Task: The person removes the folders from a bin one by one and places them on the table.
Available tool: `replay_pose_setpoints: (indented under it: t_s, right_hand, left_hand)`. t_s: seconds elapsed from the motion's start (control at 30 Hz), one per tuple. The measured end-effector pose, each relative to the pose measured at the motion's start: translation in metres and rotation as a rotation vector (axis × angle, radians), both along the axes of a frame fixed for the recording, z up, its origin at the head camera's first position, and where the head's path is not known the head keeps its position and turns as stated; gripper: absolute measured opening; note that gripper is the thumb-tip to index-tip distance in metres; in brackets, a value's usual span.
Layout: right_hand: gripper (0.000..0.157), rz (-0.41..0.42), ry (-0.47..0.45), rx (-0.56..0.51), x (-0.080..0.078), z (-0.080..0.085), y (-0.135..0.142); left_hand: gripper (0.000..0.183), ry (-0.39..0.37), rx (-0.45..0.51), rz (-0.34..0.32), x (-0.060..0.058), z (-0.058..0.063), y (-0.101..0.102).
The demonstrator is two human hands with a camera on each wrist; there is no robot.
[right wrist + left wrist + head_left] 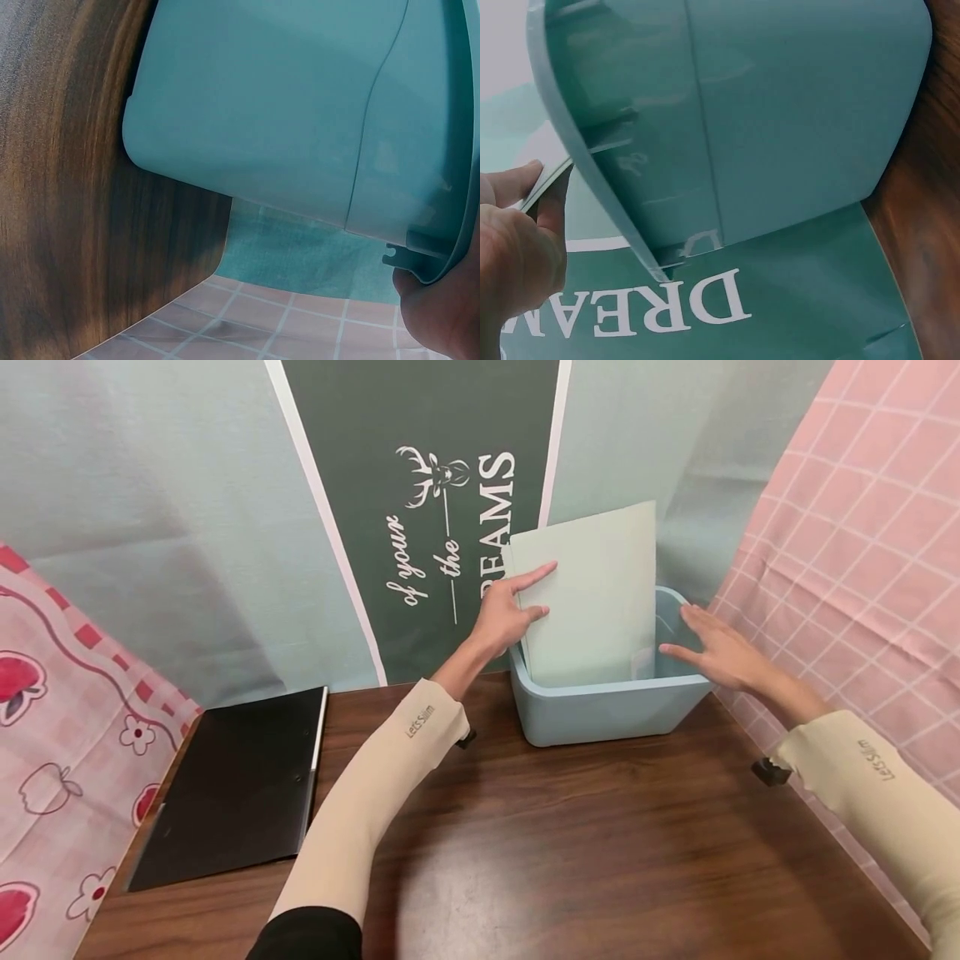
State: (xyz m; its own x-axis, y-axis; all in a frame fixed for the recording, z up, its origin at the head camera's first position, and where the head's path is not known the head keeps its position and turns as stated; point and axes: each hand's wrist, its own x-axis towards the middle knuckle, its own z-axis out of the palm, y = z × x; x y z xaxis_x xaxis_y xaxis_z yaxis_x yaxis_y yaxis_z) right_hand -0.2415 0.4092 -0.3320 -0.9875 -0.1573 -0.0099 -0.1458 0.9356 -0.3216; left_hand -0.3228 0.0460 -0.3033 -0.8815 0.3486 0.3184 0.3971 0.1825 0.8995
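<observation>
A pale blue plastic bin [611, 714] stands on the wooden table by the back curtain. Upright inside it, leaning slightly, is a pale green folder [592, 593] with layered edges at its left side. My left hand [504, 614] pinches the folder's left edge, thumb and index finger on the front face and other fingers behind. The left wrist view shows this thin edge [546, 184] between thumb and fingers, just above the bin's rim. My right hand [720, 647] is at the bin's right rim with fingers extended; the right wrist view shows it [442, 307] against the rim's corner.
A flat black clipboard-like folder [240, 777] with a pale strip along its right edge lies at the table's left. Curtains enclose the table: grey-green with lettering [450, 527] behind, pink grid [862, 543] at right, strawberry print [60, 760] at left.
</observation>
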Motion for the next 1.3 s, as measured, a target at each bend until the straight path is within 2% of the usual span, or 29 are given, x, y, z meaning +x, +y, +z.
replay_pose_setpoints:
  t_s: [0.23,0.63,0.87,0.97,1.3]
  right_hand:
    - [0.096,0.01,0.009,0.0,-0.002,0.001,0.001]
    - [0.096,0.018,0.02,0.003,-0.002,0.001,0.003]
    - [0.096,0.016,0.024,0.009,-0.001,0.002,0.006]
    - [0.096,0.015,0.024,0.009,0.0,0.003,0.007]
    - [0.097,0.006,0.028,0.004,0.0,0.0,0.006]
  left_hand:
    - [0.066,0.067,0.091,0.025,0.005,0.009,-0.009]
    - [0.066,0.083,0.257,0.095,0.016,0.031,-0.022]
    - [0.066,0.108,0.362,0.086,0.023,0.044,-0.031]
    - [0.067,0.115,0.378,0.091,0.025,0.049,-0.036]
    - [0.068,0.065,0.487,0.076,0.03,0.06,-0.049]
